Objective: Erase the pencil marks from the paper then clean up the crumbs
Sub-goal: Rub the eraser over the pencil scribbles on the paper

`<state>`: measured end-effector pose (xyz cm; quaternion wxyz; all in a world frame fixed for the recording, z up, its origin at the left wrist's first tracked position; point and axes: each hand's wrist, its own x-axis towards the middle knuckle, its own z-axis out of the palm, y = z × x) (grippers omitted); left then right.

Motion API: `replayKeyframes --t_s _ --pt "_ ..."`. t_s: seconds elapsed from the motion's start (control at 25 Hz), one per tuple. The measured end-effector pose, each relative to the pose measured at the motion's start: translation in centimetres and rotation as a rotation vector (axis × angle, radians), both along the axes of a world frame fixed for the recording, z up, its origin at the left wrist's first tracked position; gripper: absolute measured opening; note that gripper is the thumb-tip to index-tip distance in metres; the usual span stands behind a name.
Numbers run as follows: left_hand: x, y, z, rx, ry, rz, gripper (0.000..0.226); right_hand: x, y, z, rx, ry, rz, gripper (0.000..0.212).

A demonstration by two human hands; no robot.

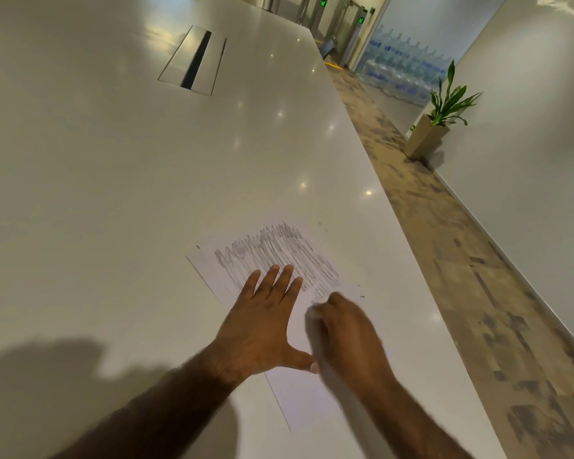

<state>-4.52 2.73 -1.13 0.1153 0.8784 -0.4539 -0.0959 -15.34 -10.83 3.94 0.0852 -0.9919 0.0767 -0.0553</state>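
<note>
Pressing one paper (304, 397), left hand (262, 323), right hand (348, 332) gripping eraser (312, 314)

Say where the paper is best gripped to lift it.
Probably pinch the paper at its bare near edge, coming from the person's side: it lies flat, the left hand presses its middle, and pencil marks cover the far end.

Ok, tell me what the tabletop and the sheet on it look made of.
The tabletop looks hard, glossy white, with mirrored light spots: polished stone or laminate, cannot tell which. The sheet is thin matte white paper, lying flat, marked with grey pencil scribbles.
</note>
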Motion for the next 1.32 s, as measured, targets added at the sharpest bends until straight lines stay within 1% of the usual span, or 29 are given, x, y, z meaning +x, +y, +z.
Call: replayKeyframes --t_s 0.08,0.12,0.16,0.2,0.28,0.32,0.36,0.4,0.44,0.48,0.52,0.56,0.64,0.68,0.72,0.76,0.8,0.84,0.88,0.92,1.0,1.04,1.08,1.12,1.2,1.24,1.28,1.32 --pt "0.0 -0.1 0.1 0.028 0.02 -0.01 0.139 2.3 -3.6 0.2 -0.022 -0.113 -0.299 0.018" --pt "0.0 0.0 0.1 0.032 0.024 -0.012 0.139 2.8 -3.9 0.2 0.013 -0.136 -0.363 0.02" --pt "-0.1 0.0 0.1 0.024 0.022 -0.01 0.138 2.7 -2.9 0.2 0.056 -0.151 -0.348 0.022" --pt "-0.2 0.1 0.1 0.012 0.012 -0.009 0.136 2.2 -0.7 0.2 0.07 -0.134 -0.261 0.022" --pt "-0.2 0.1 0.1 0.0 -0.001 -0.009 0.126 0.2 2.8 -0.4 0.015 -0.037 -0.013 0.018" --pt "-0.1 0.1 0.1 0.001 -0.001 -0.007 0.126 0.0 2.3 -0.4 -0.019 -0.029 0.063 0.017" --pt "0.0 0.0 0.1 0.008 0.001 -0.005 0.13 0.5 0.7 -0.4 -0.032 -0.026 0.047 0.014" --pt "0.0 0.0 0.2 0.024 0.008 -0.005 0.135 1.7 -1.6 -0.4 -0.051 -0.057 -0.053 0.015" --pt "0.0 0.0 0.3 0.036 0.016 -0.009 0.138 2.8 -3.8 -0.1 -0.064 -0.116 -0.193 0.02" --pt "-0.1 0.0 0.4 0.041 0.021 -0.011 0.139 3.4 -4.9 0.4 -0.047 -0.136 -0.286 0.022" --pt "-0.1 0.0 0.4 0.039 0.025 -0.008 0.139 3.4 -5.0 0.4 -0.015 -0.154 -0.29 0.021" --pt "-0.2 0.0 0.4 0.034 0.029 -0.004 0.138 3.0 -3.4 0.7 0.0 -0.143 -0.243 0.02" --pt "-0.1 0.0 0.2 0.023 0.015 0.003 0.135 0.8 1.0 0.0 -0.032 -0.063 -0.051 0.017" --pt "-0.1 0.0 0.1 0.027 0.006 0.002 0.133 -0.2 1.5 -0.4 -0.064 -0.076 0.02 0.017" --pt "0.0 -0.1 0.1 0.035 0.003 0.003 0.134 -0.2 1.0 -0.4 -0.066 -0.054 0.038 0.015" --pt "0.0 -0.1 0.1 0.043 0.008 0.002 0.136 0.6 -0.6 -0.4 -0.067 -0.053 -0.009 0.011" --pt "0.0 -0.2 0.3 0.052 0.013 -0.001 0.137 1.8 -2.6 -0.4 -0.078 -0.091 -0.125 0.009" --pt "-0.1 -0.1 0.5 0.053 0.014 -0.001 0.138 2.7 -4.1 0.0 -0.072 -0.127 -0.262 0.013" --pt "-0.1 -0.1 0.5 0.049 0.011 0.001 0.138 3.3 -4.6 0.2 -0.05 -0.147 -0.344 0.018" --pt "-0.2 -0.1 0.6 0.043 0.012 0.003 0.137 3.2 -4.0 0.2 -0.026 -0.154 -0.344 0.022" --pt "-0.3 -0.1 0.3 0.028 0.006 0.007 0.133 1.4 0.2 -0.3 0.0 -0.077 -0.22 0.026" --pt "-0.3 -0.1 0.2 0.025 -0.006 0.011 0.13 -0.2 2.2 -0.8 0.005 -0.051 -0.12 0.026" --pt "-0.3 -0.1 0.1 0.03 -0.013 0.011 0.129 -1.0 2.6 -1.0 -0.012 -0.057 -0.064 0.024" --pt "-0.2 -0.2 0.2 0.038 -0.01 0.01 0.131 -0.7 1.7 -0.7 0.0 -0.049 -0.07 0.02" --pt "-0.1 -0.2 0.5 0.056 0.003 0.002 0.136 1.6 -2.4 -0.6 -0.016 -0.106 -0.267 0.016" --pt "-0.2 -0.1 0.7 0.055 0.007 0.0 0.137 2.5 -4.0 -0.1 -0.006 -0.141 -0.381 0.02" --pt "-0.2 0.0 0.7 0.049 0.009 0.001 0.138 3.0 -4.6 0.1 0.009 -0.168 -0.429 0.025" --pt "-0.3 0.0 0.7 0.043 0.012 0.002 0.138 3.1 -3.9 0.3 0.022 -0.184 -0.405 0.028"
